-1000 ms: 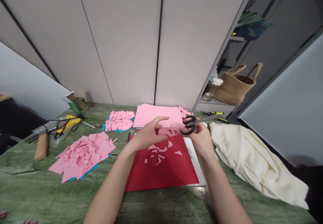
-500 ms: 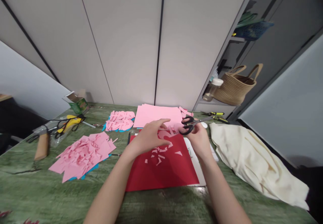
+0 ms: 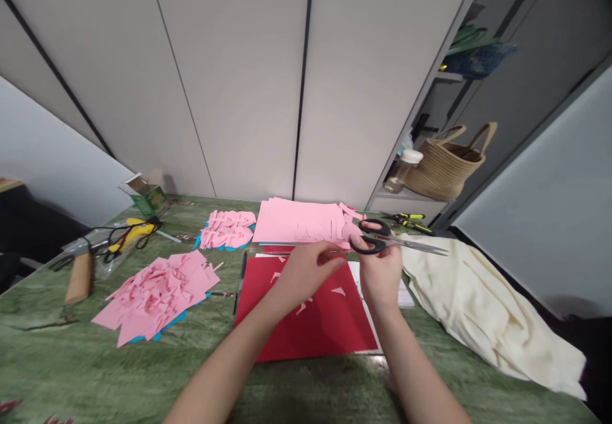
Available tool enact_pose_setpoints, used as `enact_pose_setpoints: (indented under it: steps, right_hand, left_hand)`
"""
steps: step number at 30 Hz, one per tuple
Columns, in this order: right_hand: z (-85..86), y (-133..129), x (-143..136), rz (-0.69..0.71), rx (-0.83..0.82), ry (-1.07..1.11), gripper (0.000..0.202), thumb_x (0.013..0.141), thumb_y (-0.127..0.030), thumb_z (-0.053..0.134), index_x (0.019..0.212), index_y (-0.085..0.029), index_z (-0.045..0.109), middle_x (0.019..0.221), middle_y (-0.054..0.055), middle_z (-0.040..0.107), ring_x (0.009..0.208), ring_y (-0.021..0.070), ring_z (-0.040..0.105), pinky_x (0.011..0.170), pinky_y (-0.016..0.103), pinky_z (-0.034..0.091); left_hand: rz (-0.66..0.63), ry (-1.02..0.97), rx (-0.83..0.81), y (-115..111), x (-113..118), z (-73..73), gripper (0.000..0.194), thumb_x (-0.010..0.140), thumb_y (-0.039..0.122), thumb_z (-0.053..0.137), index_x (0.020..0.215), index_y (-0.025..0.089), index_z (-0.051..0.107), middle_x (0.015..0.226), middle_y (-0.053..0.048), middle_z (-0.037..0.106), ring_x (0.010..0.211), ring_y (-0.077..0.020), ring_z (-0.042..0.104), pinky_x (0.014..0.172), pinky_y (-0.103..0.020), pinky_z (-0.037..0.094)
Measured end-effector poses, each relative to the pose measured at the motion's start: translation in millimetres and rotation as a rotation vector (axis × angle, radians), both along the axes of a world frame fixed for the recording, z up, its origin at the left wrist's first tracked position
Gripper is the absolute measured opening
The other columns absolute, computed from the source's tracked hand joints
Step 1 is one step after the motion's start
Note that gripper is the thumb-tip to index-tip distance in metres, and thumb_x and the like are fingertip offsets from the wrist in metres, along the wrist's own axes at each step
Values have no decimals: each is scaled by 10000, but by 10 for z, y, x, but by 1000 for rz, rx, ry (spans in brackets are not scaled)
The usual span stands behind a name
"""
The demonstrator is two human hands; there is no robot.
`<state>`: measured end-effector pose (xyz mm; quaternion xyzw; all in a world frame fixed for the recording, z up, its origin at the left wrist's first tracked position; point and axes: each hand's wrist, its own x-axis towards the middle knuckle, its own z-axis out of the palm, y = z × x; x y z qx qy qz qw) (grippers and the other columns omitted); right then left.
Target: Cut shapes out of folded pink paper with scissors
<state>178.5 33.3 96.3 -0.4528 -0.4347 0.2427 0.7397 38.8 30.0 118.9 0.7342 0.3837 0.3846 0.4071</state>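
My right hand [image 3: 380,277] is closed on black-handled scissors [image 3: 375,238], whose blades point right over the cream cloth. A pink paper cutout [image 3: 351,231] with a rounded end is beside the scissor handles, near my right fingers. Its thin strips blend into the pink paper stack [image 3: 299,217] behind. My left hand [image 3: 308,274] hovers over the red sheet [image 3: 315,328], fingers curved and apart from the thumb, nothing visible between them. Small pink scraps [image 3: 338,291] lie on the red sheet, some hidden by my left hand.
A heap of pink scraps [image 3: 157,290] and pink cutouts on blue paper [image 3: 227,227] lie to the left. Farther left are a yellow-handled tool [image 3: 131,233], a wooden handle [image 3: 80,277] and a green box [image 3: 150,199]. Cream cloth [image 3: 482,303] and yellow-black pliers [image 3: 408,219] are right.
The scissors have swung and moved right, with their blades lower. The pink cutout has shifted up and away from the left hand. My left hand has moved right and its fingers are closer together.
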Motion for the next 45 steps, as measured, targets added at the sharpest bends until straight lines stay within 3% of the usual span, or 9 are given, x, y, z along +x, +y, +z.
enact_pose_setpoints:
  steps: [5, 9, 15, 20, 25, 30, 37, 45]
  right_hand:
    - [24, -71, -88, 109, -34, 29, 359, 672, -228, 717, 991, -200, 555, 985, 25, 581, 791, 126, 574, 744, 268, 470]
    - [60, -83, 2, 228, -75, -19, 336, 686, -238, 697, 987, -197, 554, 927, 19, 585, 780, 132, 554, 742, 271, 455]
    - [195, -119, 269, 565, -271, -375, 244, 694, -224, 686, 908, -176, 579, 879, 19, 568, 802, 152, 532, 697, 254, 431]
    - [260, -207, 231, 759, -435, -624, 146, 781, -280, 599, 869, -172, 553, 785, 8, 572, 709, 139, 516, 612, 240, 418]
    - [313, -295, 223, 765, -497, -786, 200, 838, -369, 530, 771, -182, 509, 653, -25, 503, 577, 114, 442, 502, 221, 352]
    - [364, -335, 273, 808, -500, -901, 268, 867, -425, 485, 747, -186, 500, 641, -23, 503, 553, 110, 428, 516, 234, 344]
    - [346, -328, 220, 773, -507, -842, 312, 888, -448, 436, 714, -189, 446, 634, -29, 508, 565, 107, 438, 523, 232, 336]
    - [327, -310, 248, 793, -489, -817, 302, 887, -429, 440, 717, -182, 476, 624, -20, 523, 543, 107, 456, 502, 234, 338]
  left_hand:
    - [164, -205, -139, 125, 10, -30, 263, 773, 404, 560, 681, 170, 634, 716, -58, 702, 729, -189, 655, 691, -301, 482]
    - [254, -344, -170, 137, -38, 16, 261, 753, 382, 587, 633, 151, 601, 725, -77, 714, 715, -192, 667, 692, -298, 497]
    - [365, -598, -168, 249, -160, 36, 195, 736, 306, 613, 673, 125, 583, 759, -94, 714, 709, -164, 666, 694, -283, 516]
    - [338, -706, -199, 291, -191, 25, 177, 749, 297, 600, 705, 129, 565, 784, -86, 712, 711, -151, 668, 671, -265, 516]
    - [320, -674, -191, 305, -217, 26, 178, 771, 311, 568, 743, 136, 552, 792, -85, 708, 714, -153, 671, 682, -272, 518]
    - [320, -587, -168, 307, -234, 44, 181, 785, 322, 539, 747, 145, 529, 809, -91, 707, 744, -170, 676, 707, -298, 525]
    - [243, -363, -132, 222, -200, 76, 292, 774, 342, 562, 613, 188, 373, 696, -46, 694, 711, -183, 678, 668, -309, 527]
    - [181, -292, -114, 219, -220, 52, 259, 790, 341, 537, 642, 187, 391, 745, -54, 691, 750, -189, 677, 674, -305, 512]
